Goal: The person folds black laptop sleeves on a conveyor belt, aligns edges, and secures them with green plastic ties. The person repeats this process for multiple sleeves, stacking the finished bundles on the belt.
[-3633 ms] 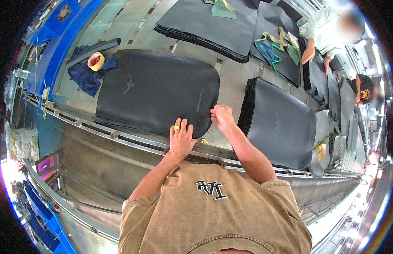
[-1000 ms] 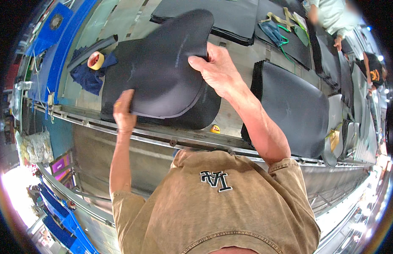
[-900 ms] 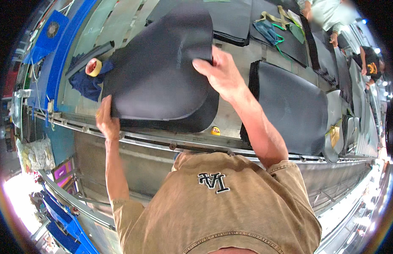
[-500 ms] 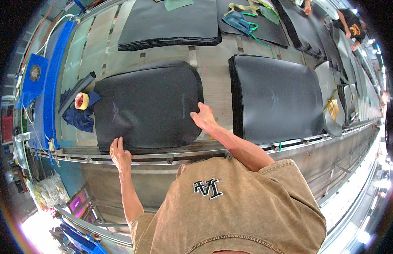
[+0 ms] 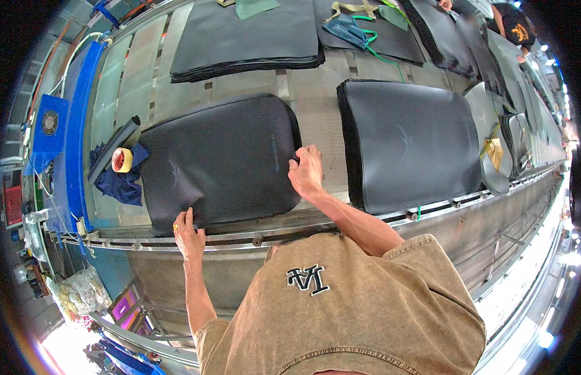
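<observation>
A stack of black rounded-corner sheets (image 5: 225, 162) lies in front of me, with faint printed marks on its top sheet. At its near edge, toward the left, my left hand (image 5: 190, 236) is closed on the top sheet's edge, which buckles up beside the fingers. A yellow band shows on one finger. My right hand (image 5: 308, 172) is at the stack's right edge, fingers bent and thumb against the dark edge, closed on it. How many layers either hand grips is hidden.
Left of the stack lie a tape roll (image 5: 121, 160), a dark tube (image 5: 115, 147) and navy cloth (image 5: 123, 186). Another black stack (image 5: 412, 147) stands to the right, more (image 5: 250, 37) at the back. A metal rail (image 5: 284, 234) edges the table. A co-worker (image 5: 514, 28) stands far right.
My left hand has slid slightly right along the near edge, and the sheet now bulges more there. My right thumb has moved off the top surface to the edge, its fingers curling more.
</observation>
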